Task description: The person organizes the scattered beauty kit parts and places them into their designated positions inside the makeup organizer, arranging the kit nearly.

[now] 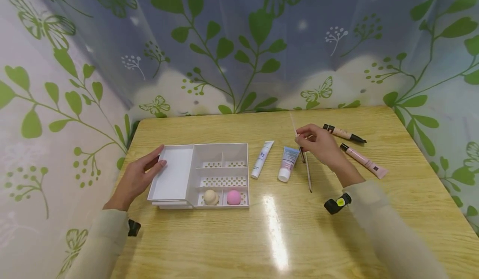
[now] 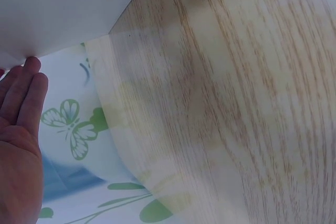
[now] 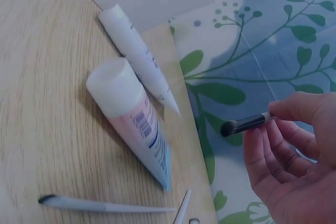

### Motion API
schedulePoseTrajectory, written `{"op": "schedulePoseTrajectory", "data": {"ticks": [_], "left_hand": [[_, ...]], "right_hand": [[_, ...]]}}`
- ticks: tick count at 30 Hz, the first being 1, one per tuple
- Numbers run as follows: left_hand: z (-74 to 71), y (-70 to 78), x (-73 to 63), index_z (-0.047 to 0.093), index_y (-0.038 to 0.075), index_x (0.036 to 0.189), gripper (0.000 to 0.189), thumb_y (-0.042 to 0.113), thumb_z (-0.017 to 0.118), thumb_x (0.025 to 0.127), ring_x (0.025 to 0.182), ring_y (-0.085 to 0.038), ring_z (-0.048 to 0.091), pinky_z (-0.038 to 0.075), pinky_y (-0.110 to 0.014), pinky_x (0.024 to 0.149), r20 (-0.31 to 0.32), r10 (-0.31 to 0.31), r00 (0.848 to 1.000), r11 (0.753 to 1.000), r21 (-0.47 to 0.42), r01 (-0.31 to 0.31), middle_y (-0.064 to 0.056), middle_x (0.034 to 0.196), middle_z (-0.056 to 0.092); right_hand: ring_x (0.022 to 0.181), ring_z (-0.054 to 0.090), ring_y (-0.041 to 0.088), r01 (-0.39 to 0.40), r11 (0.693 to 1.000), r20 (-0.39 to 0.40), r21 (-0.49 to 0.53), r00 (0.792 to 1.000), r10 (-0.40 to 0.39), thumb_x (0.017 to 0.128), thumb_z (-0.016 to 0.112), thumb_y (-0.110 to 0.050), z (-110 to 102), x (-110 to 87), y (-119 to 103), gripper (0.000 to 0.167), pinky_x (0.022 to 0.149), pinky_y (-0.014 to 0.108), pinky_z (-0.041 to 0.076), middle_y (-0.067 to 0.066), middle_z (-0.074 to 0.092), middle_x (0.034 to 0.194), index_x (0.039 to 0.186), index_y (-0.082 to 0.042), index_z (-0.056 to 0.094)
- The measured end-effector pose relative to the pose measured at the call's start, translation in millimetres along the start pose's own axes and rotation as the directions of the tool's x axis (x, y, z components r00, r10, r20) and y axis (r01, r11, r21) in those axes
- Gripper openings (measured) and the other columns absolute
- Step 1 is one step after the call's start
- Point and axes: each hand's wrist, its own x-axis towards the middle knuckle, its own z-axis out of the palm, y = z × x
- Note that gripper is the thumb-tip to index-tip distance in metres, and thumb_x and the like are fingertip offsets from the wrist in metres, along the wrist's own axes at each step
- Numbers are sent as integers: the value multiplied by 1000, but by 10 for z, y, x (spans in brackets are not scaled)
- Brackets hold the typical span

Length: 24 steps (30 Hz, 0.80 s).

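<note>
At the left edge of a white compartment box (image 1: 220,146), my left hand (image 1: 136,179) holds on, thumb over its flat white lid (image 1: 174,173). In the left wrist view, straight fingers (image 2: 29,90) meet the box's white wall (image 2: 68,3); the thumb is hidden there. A cream sponge (image 1: 211,197) and a pink sponge (image 1: 234,197) sit in two near compartments. My right hand (image 1: 318,144) pinches a makeup brush (image 3: 244,125) between thumb and fingers, above the table's far part. Below it, another thin brush (image 1: 308,177) lies on the table.
Between box and right hand lie a slim white tube (image 1: 262,159) and a blue-and-pink tube (image 1: 287,164) with a white cap. Right of the hand are a beige tube with black ends (image 1: 343,134) and a pink tube (image 1: 363,161). Patterned curtains (image 1: 239,62) border the wooden table (image 1: 224,245).
</note>
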Motion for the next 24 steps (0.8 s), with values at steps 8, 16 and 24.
{"op": "schedulePoseTrajectory", "data": {"ticks": [8, 16, 24], "left_hand": [[4, -11, 3, 44, 16, 168, 62, 38, 62, 112, 146, -43, 58, 48, -55, 114, -14, 33, 999, 999, -13, -33, -19, 168, 48], [26, -65, 7, 45, 15, 167, 62, 41, 60, 113, 145, -42, 59, 53, -28, 113, -26, 55, 998, 998, -1, -55, -18, 168, 48], [18, -57, 2, 44, 16, 168, 61, 38, 61, 113, 145, -42, 59, 53, -28, 113, -19, 63, 998, 998, -15, -63, -19, 168, 48]], "right_hand": [[92, 70, 16, 50, 998, 13, 27, 999, -50, 110, 66, -22, 135, -2, -105, 37, 84, 36, 65, 18, 67, 121, 140, 0, 63], [93, 70, 18, 82, 996, 43, 44, 996, -84, 110, 66, -22, 260, 23, -199, 39, 86, 41, 65, 20, 68, 124, 141, 2, 62], [95, 70, 22, 121, 991, 54, 48, 991, -124, 110, 66, -21, 357, 41, -283, 35, 91, 55, 64, 21, 69, 124, 139, 0, 64]]}}
